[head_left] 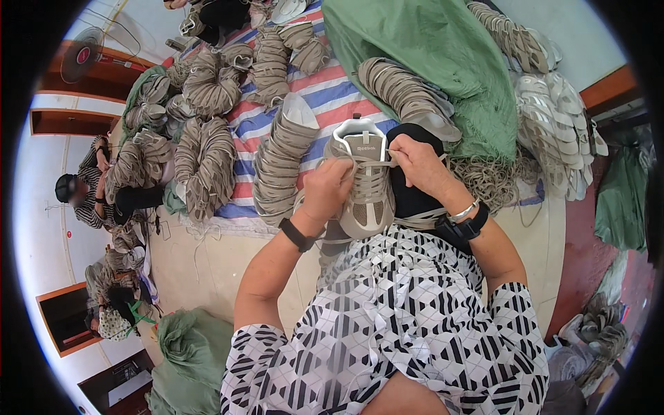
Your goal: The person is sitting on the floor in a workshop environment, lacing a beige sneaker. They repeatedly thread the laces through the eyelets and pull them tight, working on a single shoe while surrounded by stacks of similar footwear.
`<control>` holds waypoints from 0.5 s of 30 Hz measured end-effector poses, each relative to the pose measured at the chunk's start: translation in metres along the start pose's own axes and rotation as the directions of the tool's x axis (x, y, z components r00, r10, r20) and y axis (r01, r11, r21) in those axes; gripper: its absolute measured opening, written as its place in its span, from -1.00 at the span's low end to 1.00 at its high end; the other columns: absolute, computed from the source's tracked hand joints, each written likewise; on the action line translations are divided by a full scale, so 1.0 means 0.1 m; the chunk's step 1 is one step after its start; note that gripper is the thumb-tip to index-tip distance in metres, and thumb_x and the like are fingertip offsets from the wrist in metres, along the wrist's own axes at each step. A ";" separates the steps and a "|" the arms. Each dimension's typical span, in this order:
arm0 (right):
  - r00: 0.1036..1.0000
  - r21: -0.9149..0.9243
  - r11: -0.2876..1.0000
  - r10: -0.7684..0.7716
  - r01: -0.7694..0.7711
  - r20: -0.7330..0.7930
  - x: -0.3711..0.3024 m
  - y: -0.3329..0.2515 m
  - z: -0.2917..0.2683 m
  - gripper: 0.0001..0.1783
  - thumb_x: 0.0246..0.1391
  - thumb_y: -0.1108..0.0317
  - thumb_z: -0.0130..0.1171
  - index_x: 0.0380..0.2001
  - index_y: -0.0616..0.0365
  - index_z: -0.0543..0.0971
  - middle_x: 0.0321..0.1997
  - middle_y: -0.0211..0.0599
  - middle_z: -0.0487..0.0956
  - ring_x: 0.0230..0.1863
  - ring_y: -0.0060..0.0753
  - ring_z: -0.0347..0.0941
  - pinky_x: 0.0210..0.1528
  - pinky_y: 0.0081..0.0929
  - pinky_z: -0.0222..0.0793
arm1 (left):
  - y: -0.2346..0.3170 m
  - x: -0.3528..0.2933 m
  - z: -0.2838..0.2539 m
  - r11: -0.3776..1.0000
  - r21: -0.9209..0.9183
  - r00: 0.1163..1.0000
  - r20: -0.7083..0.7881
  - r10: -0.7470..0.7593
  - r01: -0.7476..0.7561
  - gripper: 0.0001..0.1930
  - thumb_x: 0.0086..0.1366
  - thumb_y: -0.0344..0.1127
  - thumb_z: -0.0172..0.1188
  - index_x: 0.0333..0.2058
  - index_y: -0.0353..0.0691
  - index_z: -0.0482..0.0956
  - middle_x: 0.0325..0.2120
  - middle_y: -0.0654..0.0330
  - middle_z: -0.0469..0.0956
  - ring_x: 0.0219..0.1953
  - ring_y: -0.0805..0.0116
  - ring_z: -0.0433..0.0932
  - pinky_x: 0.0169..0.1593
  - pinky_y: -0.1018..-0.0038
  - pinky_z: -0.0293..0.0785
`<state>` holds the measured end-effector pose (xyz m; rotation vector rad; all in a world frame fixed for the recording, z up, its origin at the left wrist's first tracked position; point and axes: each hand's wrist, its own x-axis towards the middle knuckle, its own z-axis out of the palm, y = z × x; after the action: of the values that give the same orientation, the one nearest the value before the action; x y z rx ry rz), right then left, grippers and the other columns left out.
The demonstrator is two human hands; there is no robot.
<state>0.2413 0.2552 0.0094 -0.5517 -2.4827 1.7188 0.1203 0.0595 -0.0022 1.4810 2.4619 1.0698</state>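
Observation:
A taupe sneaker upper with a pale lining lies on my lap, its tongue pointing away from me. A beige shoelace crosses its eyelets and stretches sideways near the top. My right hand pinches the lace just right of the upper eyelets. On the other side, my left hand is closed with curled fingers on the lace at the shoe's left edge; its fingertips are partly hidden. A dark wristband is on my left wrist, and a black watch on my right.
Nested shoe uppers stand left of my hands on a striped sheet. Another stack rests on green sacking. Loose laces pile up at my right. A person sits at far left; green sacks lie lower left.

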 end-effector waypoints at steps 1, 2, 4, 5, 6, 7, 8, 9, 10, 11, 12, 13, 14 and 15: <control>0.997 -0.055 0.997 -0.061 0.059 -0.035 0.02 0.06 0.03 -0.87 0.14 0.37 0.03 -0.33 0.23 0.43 -0.59 -0.16 0.52 -0.61 -0.26 0.50 -0.52 -0.33 0.39 | -0.01 0.04 -0.02 0.991 -0.104 0.994 0.078 -0.076 0.084 -0.88 0.14 -0.37 0.23 -0.38 -0.24 0.49 -0.59 0.22 0.35 -0.56 0.50 0.38 -0.44 0.54 0.33; 0.990 -0.112 0.987 -0.124 0.116 -0.067 0.07 0.17 0.08 -0.87 0.12 0.37 0.04 -0.34 0.22 0.44 -0.58 -0.17 0.52 -0.56 -0.24 0.52 -0.47 -0.31 0.40 | -0.02 0.08 -0.03 0.964 -0.199 0.976 0.163 -0.142 0.173 -0.87 0.16 -0.36 0.22 -0.40 -0.26 0.48 -0.60 0.24 0.35 -0.55 0.54 0.36 -0.45 0.56 0.31; 0.967 -0.181 0.961 -0.230 0.207 -0.113 0.09 0.24 0.10 -0.87 0.11 0.37 0.07 -0.37 0.23 0.46 -0.58 -0.24 0.52 -0.53 -0.33 0.50 -0.45 -0.34 0.38 | -0.13 0.11 -0.04 0.930 -0.253 0.948 0.243 -0.204 0.265 -0.87 0.18 -0.36 0.19 -0.35 -0.25 0.47 -0.56 0.20 0.43 -0.51 0.43 0.44 -0.40 0.51 0.36; 0.953 -0.194 0.951 -0.270 0.241 -0.137 0.08 0.28 0.08 -0.87 0.11 0.38 0.08 -0.40 0.23 0.48 -0.59 -0.30 0.51 -0.56 -0.43 0.47 -0.47 -0.40 0.35 | -0.18 0.10 -0.02 0.909 -0.277 0.931 0.283 -0.232 0.311 -0.87 0.19 -0.36 0.17 -0.32 -0.25 0.47 -0.54 0.17 0.47 -0.48 0.38 0.47 -0.38 0.48 0.39; 0.937 -0.205 0.939 -0.309 0.275 -0.160 0.08 0.32 0.06 -0.86 0.12 0.38 0.10 -0.43 0.24 0.49 -0.60 -0.35 0.50 -0.58 -0.52 0.43 -0.49 -0.46 0.33 | -0.20 0.07 0.04 0.862 -0.372 0.938 0.173 -0.299 0.343 -0.86 0.21 -0.33 0.17 -0.32 -0.24 0.46 -0.56 0.22 0.45 -0.52 0.42 0.44 -0.43 0.50 0.36; 0.947 -0.156 0.959 -0.265 0.239 -0.180 0.07 0.36 -0.01 -0.86 0.10 0.38 0.12 -0.45 0.24 0.49 -0.61 -0.37 0.49 -0.60 -0.55 0.42 -0.51 -0.48 0.32 | -0.18 0.04 0.14 0.809 -0.468 0.927 0.066 -0.370 0.356 -0.86 0.23 -0.30 0.16 -0.32 -0.23 0.45 -0.59 0.27 0.42 -0.55 0.47 0.41 -0.48 0.52 0.33; 0.955 -0.106 0.974 -0.219 0.202 -0.198 0.07 0.42 -0.13 -0.85 0.08 0.37 0.14 -0.46 0.25 0.50 -0.62 -0.40 0.48 -0.61 -0.58 0.40 -0.53 -0.51 0.31 | -0.17 0.00 0.18 0.750 -0.561 0.895 -0.034 -0.445 0.351 -0.84 0.25 -0.27 0.15 -0.33 -0.22 0.44 -0.62 0.32 0.39 -0.58 0.52 0.38 -0.52 0.55 0.30; 0.961 -0.060 0.986 -0.167 0.158 -0.219 0.03 0.47 -0.26 -0.83 0.07 0.36 0.15 -0.48 0.25 0.50 -0.64 -0.42 0.47 -0.63 -0.61 0.39 -0.55 -0.53 0.30 | -0.17 0.00 0.16 0.585 -0.704 0.843 0.037 -0.536 0.403 -0.84 0.27 -0.26 0.15 -0.33 -0.20 0.43 -0.62 0.35 0.36 -0.62 0.55 0.32 -0.57 0.58 0.24; 0.976 -0.002 1.000 -0.008 0.008 -0.219 -0.02 0.47 -0.38 -0.84 0.05 0.36 0.16 -0.48 0.25 0.51 -0.61 -0.35 0.49 -0.59 -0.50 0.43 -0.51 -0.48 0.33 | -0.16 -0.01 0.12 0.387 -0.816 0.784 0.125 -0.608 0.430 -0.84 0.28 -0.24 0.15 -0.34 -0.18 0.42 -0.62 0.39 0.34 -0.66 0.59 0.26 -0.62 0.61 0.17; 0.966 0.056 0.988 0.151 -0.142 -0.210 -0.06 0.46 -0.50 -0.84 0.03 0.36 0.17 -0.48 0.26 0.52 -0.59 -0.27 0.52 -0.55 -0.40 0.47 -0.47 -0.43 0.36 | -0.14 0.00 0.11 0.169 -0.886 0.722 0.228 -0.654 0.432 -0.83 0.29 -0.22 0.14 -0.35 -0.17 0.41 -0.63 0.43 0.31 -0.70 0.62 0.21 -0.66 0.64 0.10; 0.934 0.110 0.951 0.304 -0.287 -0.188 -0.10 0.47 -0.59 -0.83 0.02 0.36 0.17 -0.48 0.26 0.53 -0.57 -0.20 0.54 -0.51 -0.29 0.52 -0.43 -0.39 0.39 | -0.06 0.03 0.09 0.240 -0.875 0.742 0.179 -0.646 0.420 -0.79 0.34 -0.15 0.07 -0.39 -0.12 0.40 -0.66 0.45 0.25 -0.74 0.70 0.08 -0.72 0.69 -0.07; 0.939 -0.006 0.981 0.184 -0.194 -0.292 -0.13 0.57 -0.65 -0.84 0.03 0.37 0.16 -0.46 0.27 0.54 -0.57 -0.22 0.55 -0.51 -0.35 0.53 -0.44 -0.43 0.40 | -0.06 0.05 0.05 0.222 -0.874 0.763 0.223 -0.607 0.432 -0.78 0.37 -0.14 0.02 -0.41 -0.12 0.39 -0.67 0.45 0.24 -0.75 0.70 0.06 -0.72 0.69 -0.07; 0.924 -0.133 0.985 0.051 -0.108 -0.378 -0.16 0.70 -0.69 -0.85 0.04 0.39 0.14 -0.43 0.28 0.55 -0.57 -0.24 0.56 -0.51 -0.40 0.53 -0.46 -0.47 0.41 | -0.09 0.07 -0.02 0.203 -0.872 0.781 0.267 -0.565 0.445 -0.75 0.39 -0.13 -0.03 -0.42 -0.12 0.37 -0.67 0.45 0.23 -0.76 0.69 0.05 -0.73 0.68 -0.07; 0.893 -0.258 0.966 -0.089 -0.031 -0.441 -0.16 0.78 -0.70 -0.85 0.06 0.40 0.13 -0.41 0.29 0.56 -0.56 -0.26 0.57 -0.51 -0.45 0.54 -0.47 -0.51 0.42 | -0.12 0.08 -0.09 0.189 -0.867 0.793 0.307 -0.525 0.461 -0.73 0.42 -0.12 -0.09 -0.43 -0.12 0.36 -0.68 0.45 0.23 -0.77 0.69 0.03 -0.73 0.68 -0.07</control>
<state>0.2940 0.3362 -0.0337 -0.8216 -2.3589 1.0925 0.1038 0.0574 -0.0006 0.2142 1.4837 1.8165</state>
